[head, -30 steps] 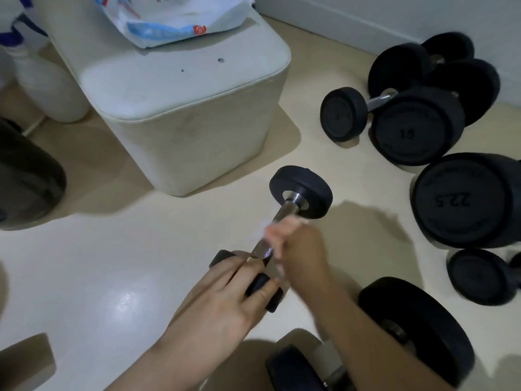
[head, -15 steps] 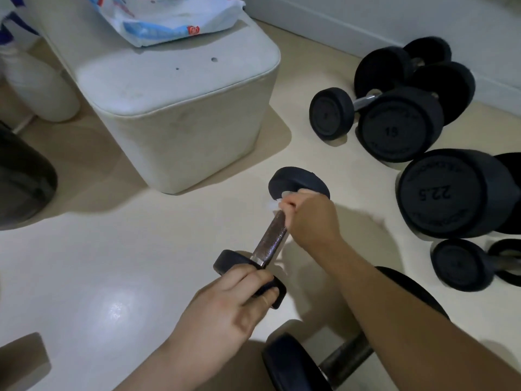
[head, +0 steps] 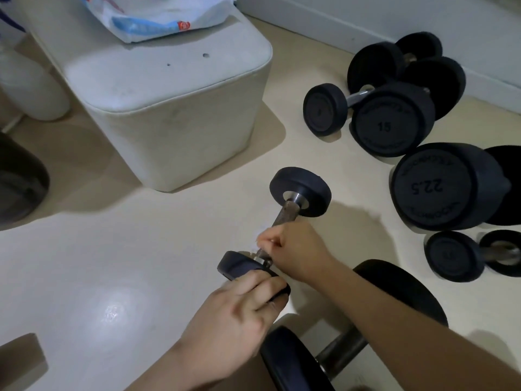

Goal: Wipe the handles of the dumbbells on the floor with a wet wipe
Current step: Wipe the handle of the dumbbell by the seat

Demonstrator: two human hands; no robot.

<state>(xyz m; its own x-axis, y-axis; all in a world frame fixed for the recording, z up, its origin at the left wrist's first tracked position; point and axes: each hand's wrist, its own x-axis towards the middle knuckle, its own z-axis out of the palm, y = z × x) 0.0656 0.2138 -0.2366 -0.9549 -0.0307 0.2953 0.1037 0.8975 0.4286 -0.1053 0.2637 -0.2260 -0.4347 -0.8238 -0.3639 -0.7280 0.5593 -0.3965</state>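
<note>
A small black dumbbell lies on the cream floor in the middle of the view, its metal handle running toward me. My left hand grips its near weight head and holds it steady. My right hand is closed around the near end of the handle with a white wet wipe pinched in the fingers; only a sliver of the wipe shows. The far half of the handle is bare.
A white padded bench with a wipe packet on top stands at the back left. Several black dumbbells, marked 15 and 22.5, crowd the right. Another large dumbbell lies just under my right forearm.
My right hand slid with the wipe from the far head down the handle to the end near me. My left hand stayed on the near head.
</note>
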